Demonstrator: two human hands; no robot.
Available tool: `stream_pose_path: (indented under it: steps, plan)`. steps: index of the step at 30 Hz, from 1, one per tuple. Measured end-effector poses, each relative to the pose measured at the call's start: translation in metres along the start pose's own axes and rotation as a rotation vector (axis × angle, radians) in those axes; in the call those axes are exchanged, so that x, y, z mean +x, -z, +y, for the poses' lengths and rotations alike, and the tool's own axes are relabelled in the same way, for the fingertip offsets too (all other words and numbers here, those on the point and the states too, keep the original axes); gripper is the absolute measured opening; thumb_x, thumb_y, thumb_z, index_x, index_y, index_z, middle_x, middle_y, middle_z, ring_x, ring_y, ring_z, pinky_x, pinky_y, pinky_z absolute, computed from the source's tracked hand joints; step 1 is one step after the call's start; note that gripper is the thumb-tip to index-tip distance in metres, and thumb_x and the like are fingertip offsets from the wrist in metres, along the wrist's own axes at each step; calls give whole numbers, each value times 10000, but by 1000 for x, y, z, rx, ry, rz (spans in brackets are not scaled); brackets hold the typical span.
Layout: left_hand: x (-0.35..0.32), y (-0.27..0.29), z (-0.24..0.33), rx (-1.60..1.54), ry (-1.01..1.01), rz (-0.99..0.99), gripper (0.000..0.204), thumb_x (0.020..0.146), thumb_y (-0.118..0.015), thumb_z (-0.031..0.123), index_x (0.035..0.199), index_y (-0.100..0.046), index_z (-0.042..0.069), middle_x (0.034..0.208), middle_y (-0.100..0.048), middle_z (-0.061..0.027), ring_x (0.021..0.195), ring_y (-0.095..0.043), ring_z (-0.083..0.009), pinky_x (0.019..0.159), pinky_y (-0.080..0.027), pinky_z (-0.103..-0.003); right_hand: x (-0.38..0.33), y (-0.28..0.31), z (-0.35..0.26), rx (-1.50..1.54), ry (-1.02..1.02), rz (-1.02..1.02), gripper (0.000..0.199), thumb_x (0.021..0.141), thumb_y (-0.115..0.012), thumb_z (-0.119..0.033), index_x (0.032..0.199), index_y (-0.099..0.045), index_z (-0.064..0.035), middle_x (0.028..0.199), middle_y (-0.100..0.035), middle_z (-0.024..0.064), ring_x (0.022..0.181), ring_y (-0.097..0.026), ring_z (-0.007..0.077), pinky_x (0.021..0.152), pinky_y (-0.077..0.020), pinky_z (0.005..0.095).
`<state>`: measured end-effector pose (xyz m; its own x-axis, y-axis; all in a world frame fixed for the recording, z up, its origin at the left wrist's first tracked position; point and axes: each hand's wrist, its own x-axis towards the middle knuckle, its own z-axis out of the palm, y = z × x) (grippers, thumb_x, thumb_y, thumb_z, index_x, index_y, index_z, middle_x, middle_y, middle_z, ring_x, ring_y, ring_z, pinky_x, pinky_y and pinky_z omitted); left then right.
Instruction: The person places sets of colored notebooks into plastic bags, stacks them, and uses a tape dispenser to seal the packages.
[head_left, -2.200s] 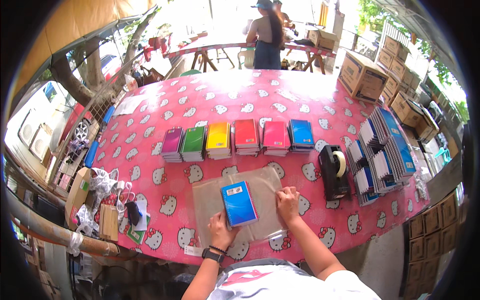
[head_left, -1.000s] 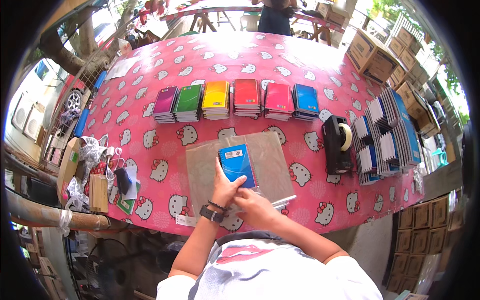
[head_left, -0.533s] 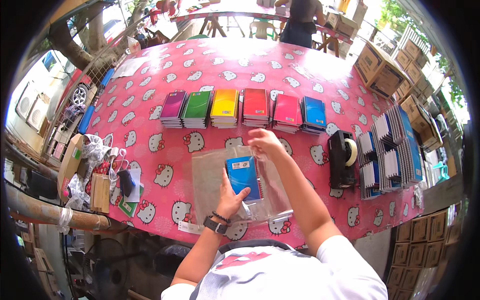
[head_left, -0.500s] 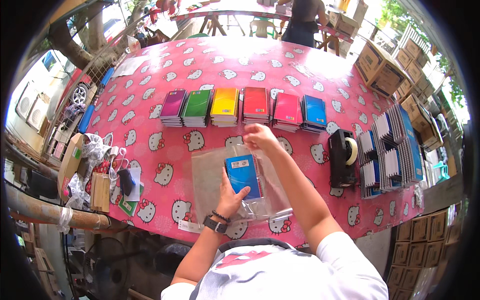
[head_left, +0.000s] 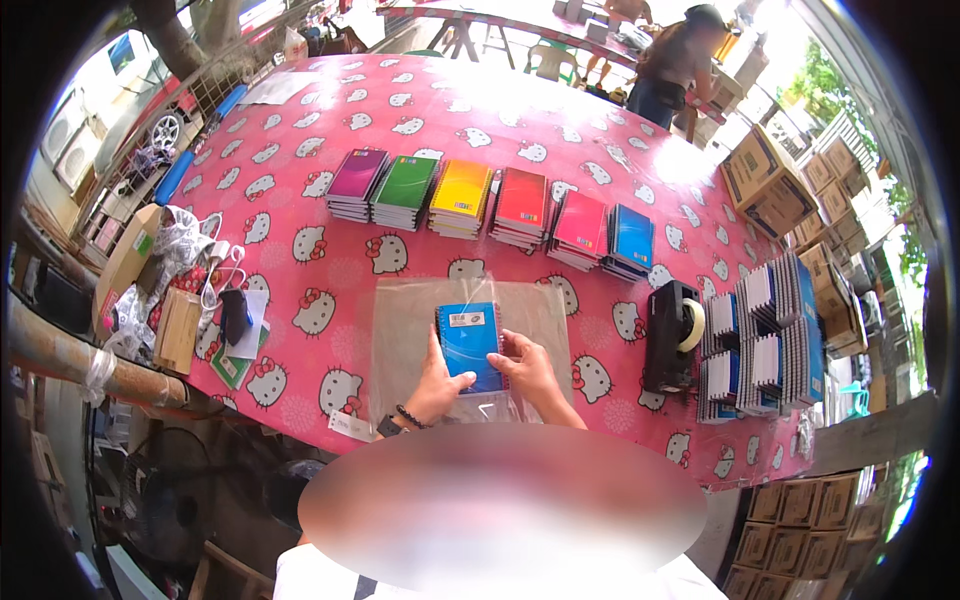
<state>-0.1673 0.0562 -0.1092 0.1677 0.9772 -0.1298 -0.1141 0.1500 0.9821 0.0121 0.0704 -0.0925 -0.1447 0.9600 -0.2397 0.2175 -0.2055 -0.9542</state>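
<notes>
A blue spiral notebook [head_left: 478, 347] with a white label stands out at the table's near middle, a reddish edge showing along its right side. My left hand [head_left: 436, 387] grips its left edge, thumb across the lower front cover. On the right edge, my right hand [head_left: 530, 368] holds it with bent fingers. Beneath lie clear plastic bags [head_left: 395, 325]. Beyond them runs a row of notebook stacks: purple [head_left: 356, 177], green [head_left: 404, 185], yellow [head_left: 460, 190], red [head_left: 521, 200], pink [head_left: 579, 225] and blue [head_left: 631, 237].
A black tape dispenser [head_left: 668, 345] stands right of the bags, beside piled blue notebooks [head_left: 765, 340]. Cardboard boxes [head_left: 768, 180] sit at the far right. Scissors [head_left: 226, 275], a wooden block [head_left: 178, 325] and crumpled plastic [head_left: 185, 250] lie left. Another person [head_left: 675, 70] stands beyond the table.
My right hand has come down from beyond the notebook to its right edge. My left hand keeps its hold. The view has shifted, and the person beyond appears farther right.
</notes>
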Motion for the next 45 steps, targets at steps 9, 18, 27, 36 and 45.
stream_pose_path:
  steps: [9, 18, 27, 36, 45]
  plan:
    - [3, -16, 7, 425, 20, 283, 798, 829, -611, 354, 1378, -201, -55, 1250, -460, -262, 1171, -398, -394, 1000, -310, -438, -10, -16, -29, -278, 82, 63, 911, 630, -817, -304, 1323, -336, 39, 1102, -590, 200, 1012, -585, 295, 861, -468, 346]
    - [3, -16, 1, 448, 108, 298, 683, 829, -589, 359, 1391, -306, 94, 1272, -485, -165, 1170, -387, -334, 1005, -292, -415, -88, -29, -28, -716, 713, 269, 808, 646, -793, -251, 1293, -369, -18, 1041, -582, 200, 944, -580, 333, 820, -477, 366]
    - [11, -3, -9, 253, 116, 216, 686, 824, -597, 374, 1397, -314, 125, 1259, -498, -169, 1174, -383, -329, 1010, -292, -414, -98, 9, -22, 45, 93, -170, 195, 744, -578, 22, 916, -653, -26, 848, -643, 107, 809, -606, 263, 720, -490, 325]
    - [11, -8, -2, 439, 143, 154, 672, 847, -545, 438, 1388, -331, 100, 1286, -485, -172, 1188, -374, -327, 1018, -290, -407, -12, -23, -28, -1073, 355, 177, 555, 931, -403, -335, 1405, -283, -72, 1498, -185, 77, 1399, -85, 244, 1070, -65, 554]
    - [8, -18, 12, 547, 79, 229, 658, 885, -443, 509, 1372, -355, 75, 1292, -488, -143, 1193, -359, -312, 1011, -281, -410, -9, -30, -23, -1127, 399, 218, 534, 927, -380, -287, 1411, -272, -87, 1501, -181, 59, 1394, -113, 253, 1034, -109, 626]
